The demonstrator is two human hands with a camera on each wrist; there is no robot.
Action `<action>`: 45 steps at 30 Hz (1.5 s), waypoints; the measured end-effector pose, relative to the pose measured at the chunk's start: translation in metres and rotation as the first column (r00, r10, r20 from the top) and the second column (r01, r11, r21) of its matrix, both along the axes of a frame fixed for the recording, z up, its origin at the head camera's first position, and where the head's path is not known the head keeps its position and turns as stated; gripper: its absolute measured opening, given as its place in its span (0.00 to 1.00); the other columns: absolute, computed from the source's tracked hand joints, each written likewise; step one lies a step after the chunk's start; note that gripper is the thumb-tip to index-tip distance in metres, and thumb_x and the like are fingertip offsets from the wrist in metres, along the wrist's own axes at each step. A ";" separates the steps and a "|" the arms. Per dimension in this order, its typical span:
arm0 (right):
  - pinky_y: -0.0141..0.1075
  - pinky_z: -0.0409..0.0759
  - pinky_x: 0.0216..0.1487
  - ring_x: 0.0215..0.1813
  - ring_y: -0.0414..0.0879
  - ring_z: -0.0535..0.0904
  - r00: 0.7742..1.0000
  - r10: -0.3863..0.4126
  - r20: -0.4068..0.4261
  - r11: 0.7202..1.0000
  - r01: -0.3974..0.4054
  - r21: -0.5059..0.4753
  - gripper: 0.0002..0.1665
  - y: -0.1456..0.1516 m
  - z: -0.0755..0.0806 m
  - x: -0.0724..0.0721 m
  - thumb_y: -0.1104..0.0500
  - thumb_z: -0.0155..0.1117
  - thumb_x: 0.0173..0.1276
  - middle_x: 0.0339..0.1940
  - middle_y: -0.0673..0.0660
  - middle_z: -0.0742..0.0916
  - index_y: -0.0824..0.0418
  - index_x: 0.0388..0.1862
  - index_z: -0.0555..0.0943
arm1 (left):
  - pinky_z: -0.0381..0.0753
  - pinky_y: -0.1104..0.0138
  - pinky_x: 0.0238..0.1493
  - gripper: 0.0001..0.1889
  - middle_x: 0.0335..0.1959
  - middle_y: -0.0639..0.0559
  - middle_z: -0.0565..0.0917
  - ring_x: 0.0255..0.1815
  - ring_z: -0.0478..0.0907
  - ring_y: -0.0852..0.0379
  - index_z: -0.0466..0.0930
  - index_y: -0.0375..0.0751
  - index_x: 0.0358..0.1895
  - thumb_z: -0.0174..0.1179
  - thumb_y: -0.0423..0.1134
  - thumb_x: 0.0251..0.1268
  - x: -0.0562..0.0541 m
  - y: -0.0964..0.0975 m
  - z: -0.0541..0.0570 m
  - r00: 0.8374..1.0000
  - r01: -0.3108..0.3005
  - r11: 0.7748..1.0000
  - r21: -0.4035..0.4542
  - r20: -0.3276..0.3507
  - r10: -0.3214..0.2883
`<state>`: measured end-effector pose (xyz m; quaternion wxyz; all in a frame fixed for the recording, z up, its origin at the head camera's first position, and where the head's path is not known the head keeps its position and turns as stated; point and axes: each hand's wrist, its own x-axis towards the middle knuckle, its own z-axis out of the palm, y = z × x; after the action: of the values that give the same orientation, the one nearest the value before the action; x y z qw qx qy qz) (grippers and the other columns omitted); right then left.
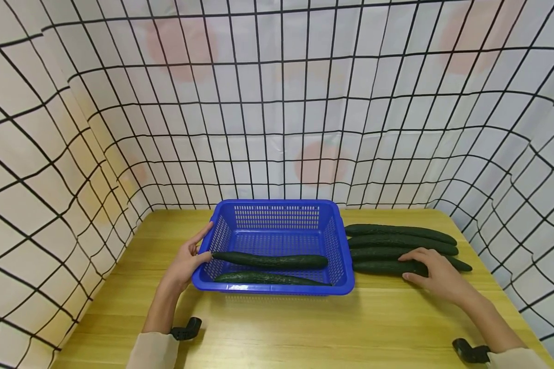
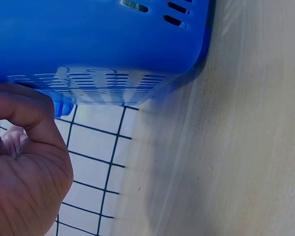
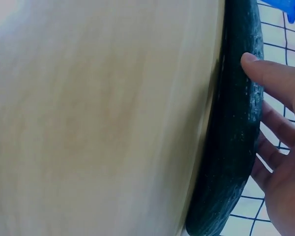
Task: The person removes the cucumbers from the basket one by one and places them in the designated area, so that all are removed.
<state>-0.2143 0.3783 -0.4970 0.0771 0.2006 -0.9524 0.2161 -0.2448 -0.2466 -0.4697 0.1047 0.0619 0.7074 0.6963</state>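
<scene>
A blue plastic basket (image 1: 272, 289) with slotted walls stands on the table, and two dark green cucumbers lie lengthwise in it, one farther back (image 1: 272, 261) and one by the near wall (image 1: 268, 278). My left hand (image 1: 184, 262) grips the basket's left rim, thumb on top and fingers curled at the outside. To the right of the basket, my right hand (image 1: 438, 274) holds the nearest cucumber (image 3: 233, 123) of a row. Its thumb lies on the near side and the other fingers reach over to the far side, partly hidden behind the cucumber.
Several more cucumbers (image 1: 401, 240) lie side by side behind the held one, their left ends close to the basket wall. The wooden table (image 1: 277, 328) ends at a white, black-gridded backdrop (image 1: 258, 118) at the back and both sides. A black wrist camera (image 1: 186, 329) sits on the left forearm.
</scene>
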 end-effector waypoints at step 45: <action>0.55 0.84 0.61 0.61 0.50 0.81 0.973 0.231 0.006 0.949 -0.224 -0.224 0.21 -0.164 0.066 -0.031 0.51 0.67 0.74 0.59 0.49 0.84 0.51 0.63 0.81 | 0.91 0.51 0.43 0.47 0.29 0.46 0.83 0.39 0.88 0.44 0.52 0.58 0.84 0.55 0.22 0.64 0.002 0.002 0.002 1.000 -0.016 1.000 0.023 0.009 0.016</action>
<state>-0.2455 0.2138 -0.4312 0.0582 0.2957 -0.8940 0.3315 -0.2423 -0.2445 -0.4675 0.1016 0.0541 0.6993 0.7055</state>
